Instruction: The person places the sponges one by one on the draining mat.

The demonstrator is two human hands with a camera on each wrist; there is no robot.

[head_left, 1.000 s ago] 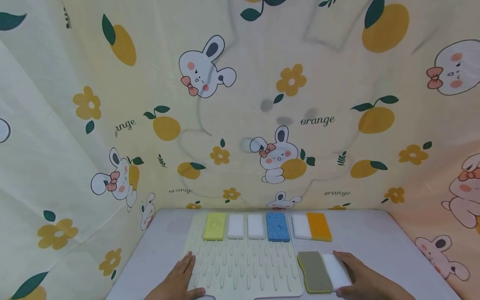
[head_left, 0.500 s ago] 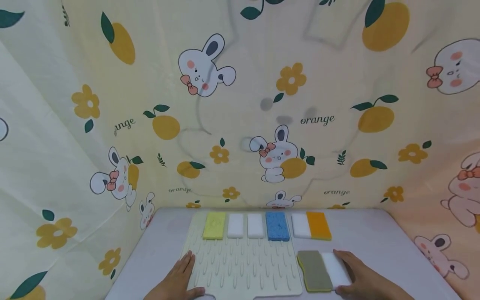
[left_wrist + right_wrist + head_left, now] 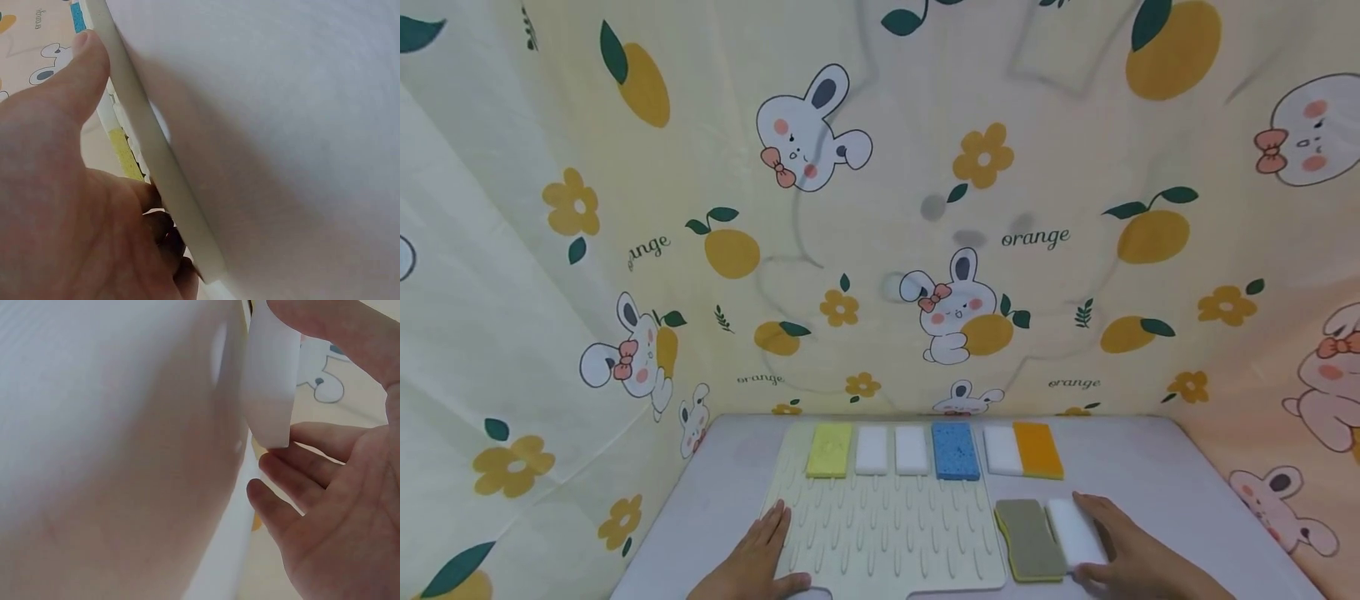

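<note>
Left hand (image 3: 748, 554) spread at the near left corner of ridged pale board (image 3: 887, 577), thumb and fingers apart, touching its edges. Right hand (image 3: 1131, 550) partly closed, white block (image 3: 1077, 533) pinched between thumb and fingers, right of the board, just beside grey-topped sponge (image 3: 1030, 542). Farther off, in a row: yellow sponge (image 3: 830, 451), two white slabs (image 3: 872, 451) and blue sponge (image 3: 956, 451) on the board, then third white slab (image 3: 1002, 451) and orange sponge (image 3: 1038, 451). Behind, rabbit-patterned curtain (image 3: 880, 233).

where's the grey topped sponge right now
In the head view, the grey-topped sponge lies low and right of centre, between the ridged board and the white block held by the right hand.
</note>
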